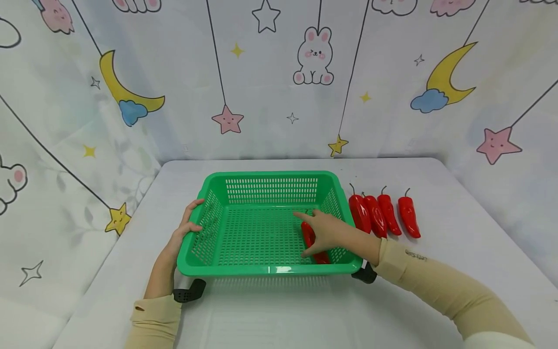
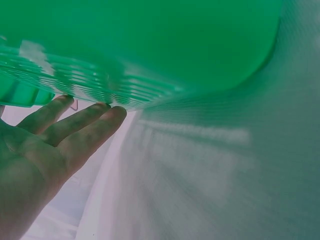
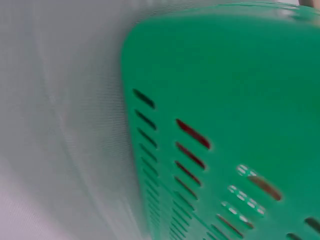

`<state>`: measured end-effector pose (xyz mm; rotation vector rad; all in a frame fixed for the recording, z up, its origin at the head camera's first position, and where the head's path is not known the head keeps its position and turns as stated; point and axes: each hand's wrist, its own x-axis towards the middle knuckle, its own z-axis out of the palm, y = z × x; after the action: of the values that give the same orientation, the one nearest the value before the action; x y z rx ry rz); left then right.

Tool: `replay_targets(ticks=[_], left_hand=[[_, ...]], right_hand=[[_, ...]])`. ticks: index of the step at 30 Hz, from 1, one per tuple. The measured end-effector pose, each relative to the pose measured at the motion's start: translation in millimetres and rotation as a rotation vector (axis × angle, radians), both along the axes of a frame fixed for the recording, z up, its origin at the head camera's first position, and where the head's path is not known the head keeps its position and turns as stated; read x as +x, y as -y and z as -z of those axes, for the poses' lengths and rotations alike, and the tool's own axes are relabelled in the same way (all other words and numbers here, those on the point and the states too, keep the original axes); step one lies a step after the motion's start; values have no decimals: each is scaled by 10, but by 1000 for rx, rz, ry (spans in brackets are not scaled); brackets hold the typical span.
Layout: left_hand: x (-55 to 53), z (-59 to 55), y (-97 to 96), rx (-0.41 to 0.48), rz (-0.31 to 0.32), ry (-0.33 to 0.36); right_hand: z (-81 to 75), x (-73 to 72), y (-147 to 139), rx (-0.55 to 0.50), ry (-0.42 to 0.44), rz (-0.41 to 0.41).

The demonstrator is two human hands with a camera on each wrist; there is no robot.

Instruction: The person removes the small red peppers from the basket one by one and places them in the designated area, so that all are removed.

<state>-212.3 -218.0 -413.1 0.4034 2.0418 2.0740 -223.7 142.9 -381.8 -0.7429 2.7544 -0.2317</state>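
A green plastic basket [image 1: 257,270] with slotted walls stands on the white table. My left hand [image 1: 185,228] holds its left rim, with the thumb over the edge; in the left wrist view, fingers [image 2: 90,130] lie against the outer wall. My right hand [image 1: 324,231] reaches over the right rim into the basket, thumb and forefinger spread apart. Beneath that hand a red chili pepper [image 1: 321,258] lies on the basket floor, partly hidden by it. The right wrist view shows mostly the basket's outer wall [image 3: 220,75], with red behind some slots; the right hand's fingers are out of sight there.
Several red chili peppers lie in a row right of the basket, among them a slightly separate one [image 1: 409,215] at the far right. The white table [image 1: 270,315] meets a patterned cloth backdrop [image 1: 279,63] at the back.
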Motion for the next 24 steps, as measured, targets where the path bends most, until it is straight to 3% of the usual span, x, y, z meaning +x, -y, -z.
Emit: replay_targets(ticks=[15,24], left_hand=[[-22,23,-26,9,-1,7],[-22,6,-9,-3,-7,12]], right_hand=[[43,29,19,99,55,-17],[90,7,57,176,23,-33]])
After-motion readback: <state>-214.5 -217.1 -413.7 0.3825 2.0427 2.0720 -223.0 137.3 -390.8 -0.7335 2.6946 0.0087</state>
